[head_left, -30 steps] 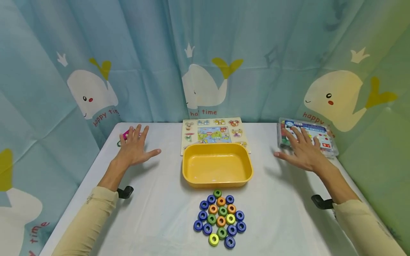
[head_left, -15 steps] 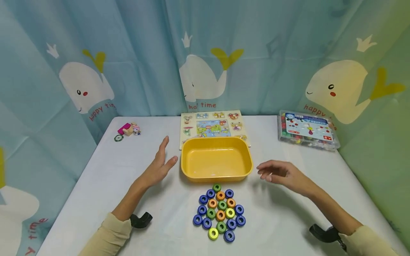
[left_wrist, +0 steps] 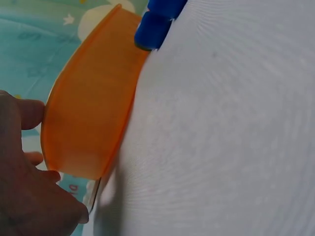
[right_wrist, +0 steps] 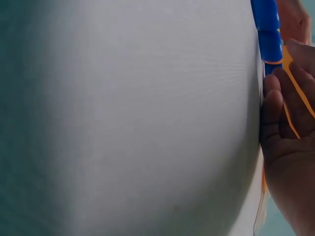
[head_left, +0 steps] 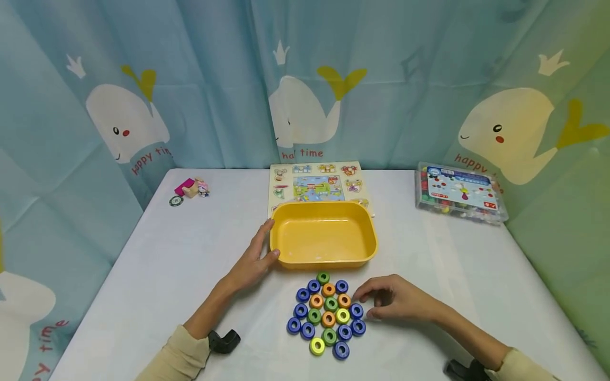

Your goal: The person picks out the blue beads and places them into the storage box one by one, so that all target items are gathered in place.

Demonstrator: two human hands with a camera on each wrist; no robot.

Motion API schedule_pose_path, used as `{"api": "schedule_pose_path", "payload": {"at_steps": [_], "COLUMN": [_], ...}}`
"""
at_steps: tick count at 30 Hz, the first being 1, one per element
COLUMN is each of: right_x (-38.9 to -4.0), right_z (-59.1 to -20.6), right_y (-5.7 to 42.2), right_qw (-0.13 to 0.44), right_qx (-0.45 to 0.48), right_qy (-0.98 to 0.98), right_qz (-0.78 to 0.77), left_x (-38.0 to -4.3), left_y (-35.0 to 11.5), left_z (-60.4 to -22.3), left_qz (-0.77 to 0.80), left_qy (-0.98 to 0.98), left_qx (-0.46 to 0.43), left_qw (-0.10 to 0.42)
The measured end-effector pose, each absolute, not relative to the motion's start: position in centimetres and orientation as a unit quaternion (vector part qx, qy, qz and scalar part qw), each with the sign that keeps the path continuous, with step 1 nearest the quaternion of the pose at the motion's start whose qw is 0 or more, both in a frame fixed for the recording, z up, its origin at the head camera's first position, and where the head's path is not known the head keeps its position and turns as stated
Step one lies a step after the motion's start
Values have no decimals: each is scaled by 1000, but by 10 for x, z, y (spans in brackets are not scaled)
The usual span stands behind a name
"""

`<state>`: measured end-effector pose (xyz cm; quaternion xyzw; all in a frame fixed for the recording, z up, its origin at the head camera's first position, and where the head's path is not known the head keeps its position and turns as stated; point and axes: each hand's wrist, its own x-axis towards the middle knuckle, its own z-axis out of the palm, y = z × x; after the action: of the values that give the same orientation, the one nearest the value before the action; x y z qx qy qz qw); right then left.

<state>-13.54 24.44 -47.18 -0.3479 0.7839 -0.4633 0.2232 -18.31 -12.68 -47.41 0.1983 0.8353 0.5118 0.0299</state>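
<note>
A yellow plastic tray (head_left: 324, 241) stands in the middle of the table. My left hand (head_left: 252, 264) touches its left side, thumb at the near corner of the rim and fingers fairly straight along the wall; in the left wrist view the thumb (left_wrist: 30, 114) meets the rim. In front of the tray lies a cluster of ring-shaped beads, blue (head_left: 356, 311), green (head_left: 331, 304), orange (head_left: 328, 319) and yellow (head_left: 317, 346). My right hand (head_left: 400, 299) is at the cluster's right edge, fingers loosely bent beside a blue bead, nothing visibly held. The right wrist view shows blue beads (right_wrist: 269, 45) by its fingertips.
Behind the tray lies a picture puzzle board (head_left: 316, 185), partly covered by it. A clear lidded box (head_left: 459, 193) of coloured pieces is at the back right. Small toys (head_left: 190, 188) and a round green-rimmed disc (head_left: 176, 201) lie back left. Curtains (head_left: 219, 95) enclose the table.
Both hands have come inward from the far sides of the table. The left now touches the tray; the right has come down beside the beads. Tray and beads stay put while the view tilts slightly.
</note>
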Motion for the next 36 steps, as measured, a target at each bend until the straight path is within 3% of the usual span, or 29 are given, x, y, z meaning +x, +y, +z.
{"api": "schedule_pose_path", "payload": {"at_steps": [19,24,31,36], "right_x": [-140,-146,-177,-215], "right_z": [-470,-438,-376,-369], "right_y": [233,233,207,172], "right_qw": [198,203,148,160], "right_qx": [-397,-388,-397,-363], "right_qy": [804,796,798,813], "right_qz": [-396,-418,-428,-426], "left_x": [-182,-184,-184,-183], "left_y": [-128,-128,-130,-130], "left_z": [-478,-478,-476,-476], "left_qz": [503,499,482,478], "left_qy": [839,841,853,855], "left_qx": [204,207,200,196], "left_qw": [29,27,30,36]}}
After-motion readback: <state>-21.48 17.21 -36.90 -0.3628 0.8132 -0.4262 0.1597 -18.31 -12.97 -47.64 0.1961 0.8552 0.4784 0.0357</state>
